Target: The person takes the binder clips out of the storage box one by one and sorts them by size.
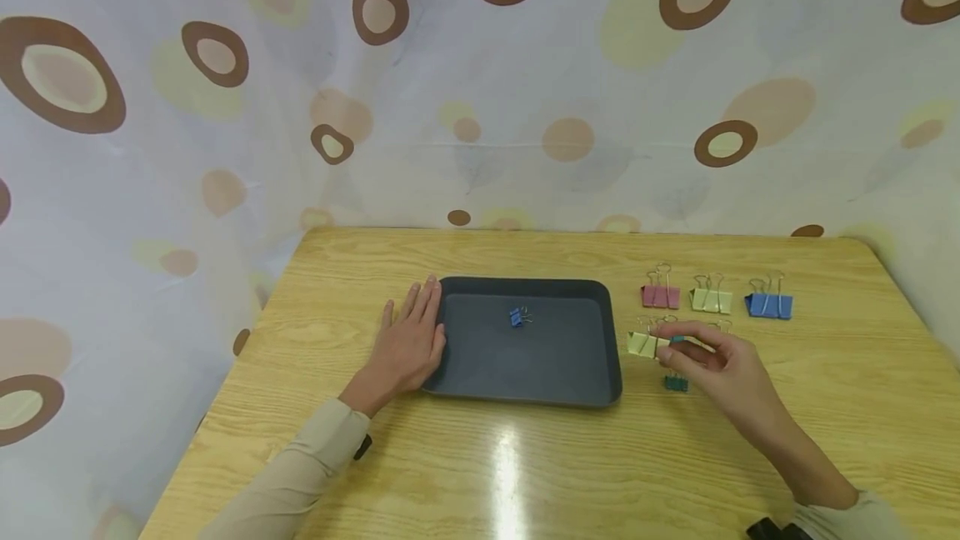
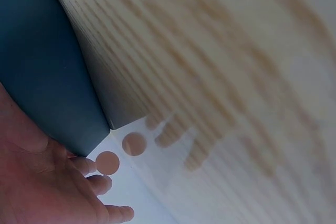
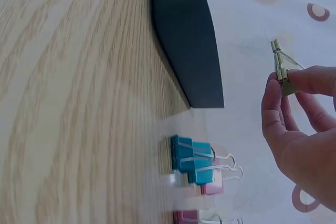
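My right hand (image 1: 723, 365) pinches a pale yellow binder clip (image 1: 643, 344) between thumb and fingers, raised above the table just beyond the tray's right edge. In the right wrist view the yellow binder clip (image 3: 279, 66) shows edge-on at the fingertips. My left hand (image 1: 405, 348) rests with straight fingers against the left side of a dark grey tray (image 1: 525, 369). Inside the tray lies a small blue binder clip (image 1: 517, 317). A teal binder clip (image 1: 677, 382) stands below the held clip; other clips are partly hidden by the right hand.
Behind the right hand a row holds a pink binder clip (image 1: 660, 297), a light yellow-green binder clip (image 1: 711, 300) and a large blue binder clip (image 1: 768, 306). A patterned curtain (image 1: 525, 182) hangs along the back and left of the wooden table (image 1: 420, 465).
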Tool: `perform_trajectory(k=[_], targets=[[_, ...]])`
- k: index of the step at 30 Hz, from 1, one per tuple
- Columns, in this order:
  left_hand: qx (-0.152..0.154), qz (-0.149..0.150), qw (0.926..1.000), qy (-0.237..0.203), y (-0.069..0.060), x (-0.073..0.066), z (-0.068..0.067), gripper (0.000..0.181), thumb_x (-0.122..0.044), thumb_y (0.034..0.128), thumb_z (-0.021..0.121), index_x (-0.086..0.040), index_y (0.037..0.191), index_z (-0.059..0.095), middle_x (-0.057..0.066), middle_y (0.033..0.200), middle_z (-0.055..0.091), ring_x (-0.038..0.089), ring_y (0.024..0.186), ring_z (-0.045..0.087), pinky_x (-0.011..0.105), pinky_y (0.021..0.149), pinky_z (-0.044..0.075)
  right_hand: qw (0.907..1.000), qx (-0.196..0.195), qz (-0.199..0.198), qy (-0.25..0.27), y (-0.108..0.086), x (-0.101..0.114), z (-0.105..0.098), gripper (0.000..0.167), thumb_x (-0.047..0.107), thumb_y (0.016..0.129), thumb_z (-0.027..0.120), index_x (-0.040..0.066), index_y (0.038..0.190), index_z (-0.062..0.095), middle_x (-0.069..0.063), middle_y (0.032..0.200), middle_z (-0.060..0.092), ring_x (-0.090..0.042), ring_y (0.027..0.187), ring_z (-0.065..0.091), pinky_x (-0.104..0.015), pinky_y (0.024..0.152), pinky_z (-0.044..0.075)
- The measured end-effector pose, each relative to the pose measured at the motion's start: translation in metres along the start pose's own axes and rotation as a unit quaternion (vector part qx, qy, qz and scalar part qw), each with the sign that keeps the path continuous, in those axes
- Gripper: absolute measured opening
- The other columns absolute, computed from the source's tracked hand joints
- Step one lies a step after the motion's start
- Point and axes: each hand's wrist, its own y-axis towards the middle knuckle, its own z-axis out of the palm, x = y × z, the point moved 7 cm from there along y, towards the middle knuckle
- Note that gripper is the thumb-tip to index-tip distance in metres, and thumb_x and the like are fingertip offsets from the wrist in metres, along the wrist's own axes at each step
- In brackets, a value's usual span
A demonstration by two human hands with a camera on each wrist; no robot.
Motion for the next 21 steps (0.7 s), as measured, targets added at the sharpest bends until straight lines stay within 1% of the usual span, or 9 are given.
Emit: perform_trajectory(k=[3,5,6,8,10,12,16,19,21], targets=[[0.004,0.0,1.0,-0.001,0.0,0.0,-0.001,0.064,-0.03,0.1112,0.028,-0.005,0.165,0.004,0.01,0.172,0.004,0.032,0.158,0.008,0.064,0.12,0.014,0.9999,-0.004,0.016,0.002,-0.004,-0.003,-0.011,0.03,0.003,0.101,0.064,-0.002,0.13,0.065,0.002,0.123,0.071,-0.005,0.098,0.071,-0.028,0.053,0.052],[0.004,0.001,1.0,-0.001,0.0,0.0,-0.001,0.064,-0.03,0.1112,0.028,-0.005,0.165,0.004,0.01,0.172,0.004,0.032,0.158,0.008,0.064,0.12,0.015,0.9996,-0.009,0.024,0.008,-0.006,-0.006,-0.02,0.031,0.004,0.101,0.064,-0.002,0.132,0.064,0.005,0.12,0.073,-0.005,0.094,0.071,-0.032,0.047,0.047],[0.005,0.001,1.0,-0.001,0.0,-0.001,-0.002,0.064,-0.03,0.1112,0.028,-0.005,0.165,0.004,0.01,0.172,0.004,0.032,0.158,0.008,0.064,0.12,0.015,0.9996,-0.01,0.024,0.013,-0.008,-0.006,-0.024,0.031,0.003,0.101,0.063,-0.003,0.132,0.063,0.005,0.12,0.073,-0.005,0.094,0.071,-0.032,0.051,0.051],[0.006,0.0,1.0,-0.001,0.0,-0.001,-0.002,0.064,-0.03,0.1112,0.029,-0.005,0.165,0.004,0.01,0.172,0.004,0.032,0.158,0.007,0.064,0.12,0.015,0.9994,-0.021,0.02,0.018,-0.01,-0.007,-0.033,0.03,0.002,0.101,0.063,-0.001,0.131,0.065,0.004,0.123,0.071,-0.006,0.097,0.072,-0.03,0.062,0.059],[0.007,0.001,1.0,0.001,0.0,-0.001,-0.002,0.064,-0.03,0.1113,0.029,-0.005,0.165,0.004,0.01,0.172,0.004,0.032,0.158,0.008,0.064,0.12,0.015,0.9992,-0.034,0.013,0.014,-0.012,-0.007,-0.041,0.03,0.001,0.101,0.063,-0.003,0.131,0.064,0.002,0.126,0.069,-0.008,0.101,0.072,-0.027,0.072,0.06],[0.007,0.001,1.0,0.001,0.0,-0.002,-0.002,0.064,-0.03,0.1113,0.029,-0.005,0.165,0.004,0.011,0.172,0.004,0.032,0.158,0.008,0.064,0.12,0.015,0.9988,-0.049,0.011,-0.002,-0.014,-0.007,-0.048,0.03,0.001,0.1,0.063,-0.005,0.129,0.064,0.002,0.127,0.068,-0.008,0.102,0.072,-0.023,0.079,0.058],[0.004,0.001,1.0,0.001,0.0,-0.001,-0.001,0.064,-0.031,0.1114,0.029,-0.005,0.165,0.004,0.011,0.172,0.004,0.032,0.158,0.008,0.064,0.12,0.015,0.997,-0.06,0.019,-0.046,-0.018,-0.008,-0.059,0.031,0.003,0.101,0.064,-0.007,0.13,0.063,0.008,0.125,0.069,-0.006,0.101,0.072,-0.018,0.082,0.055],[0.004,0.0,1.0,0.002,0.0,-0.001,-0.001,0.065,-0.031,0.1114,0.029,-0.006,0.165,0.004,0.011,0.172,0.004,0.032,0.158,0.008,0.064,0.12,0.015,0.9953,-0.062,0.024,-0.07,-0.02,-0.011,-0.066,0.03,0.004,0.101,0.064,-0.001,0.13,0.066,0.01,0.127,0.068,-0.003,0.101,0.072,-0.015,0.084,0.054],[0.004,-0.001,1.0,0.002,0.0,0.0,-0.001,0.064,-0.031,0.1114,0.029,-0.006,0.165,0.004,0.01,0.172,0.005,0.032,0.158,0.008,0.064,0.12,0.014,0.9957,-0.063,0.024,-0.063,-0.022,-0.014,-0.071,0.03,0.004,0.101,0.064,0.002,0.13,0.067,0.009,0.128,0.067,-0.002,0.102,0.071,-0.014,0.085,0.052]])
